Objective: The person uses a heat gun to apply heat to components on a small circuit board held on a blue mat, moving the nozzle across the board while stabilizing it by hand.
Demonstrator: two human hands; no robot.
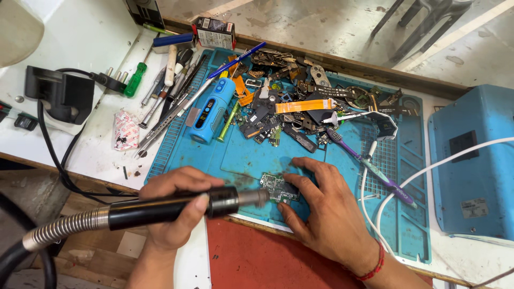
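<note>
Open blue mat [251,155] is left between the board [279,188] and the parts heap [300,115], wide enough for a hand. Passage from the left is blocked by the torch [210,110] and the row of tools [166,96]. The right side is crossed by the toothbrush [369,166] and white cable [423,174]. The near edge is taken up by the left hand [179,206] with its hot-air wand [160,210] and by the right hand [321,206].
</note>
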